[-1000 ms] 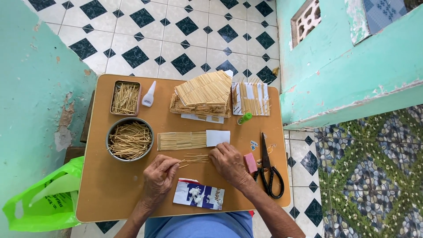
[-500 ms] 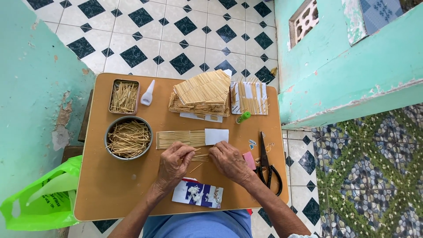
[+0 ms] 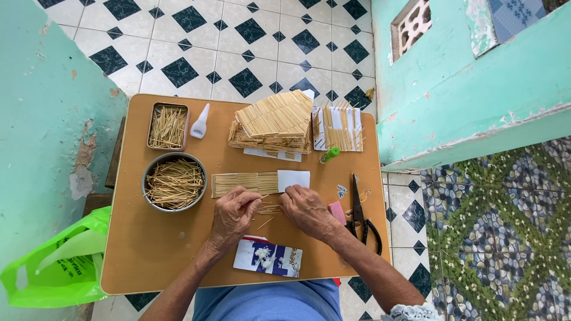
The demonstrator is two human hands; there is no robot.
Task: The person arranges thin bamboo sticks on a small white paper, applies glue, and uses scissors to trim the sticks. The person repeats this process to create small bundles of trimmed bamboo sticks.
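Standing on a floor of white tiles with dark diamonds, a small tan counter (image 3: 148,261) is filling the middle of the view, with teal walls closing in on the left and right and a green plastic bag (image 3: 50,267) hanging off its left side. Lying along the far edge are a rectangular tin of sticks (image 3: 168,126), a small white glue bottle (image 3: 200,122), a stack of stick mats (image 3: 275,122) and a card wrapped with sticks (image 3: 339,128). A round metal bowl of sticks (image 3: 174,182) is sitting at the left, black scissors (image 3: 360,211) at the right, and a printed packet (image 3: 267,258) at the near edge. In the centre a strip of sticks glued on white paper (image 3: 259,181) is lying flat. The left hand (image 3: 233,215) is resting just below it, its fingers curled nearly closed and pinching a thin stick (image 3: 260,198) at the strip's near edge. The right hand (image 3: 307,209) is lying beside it, fingers bent and pressing down at the paper's near edge; whether it is gripping anything cannot be told. A few loose sticks (image 3: 269,209) are lying between the two hands.
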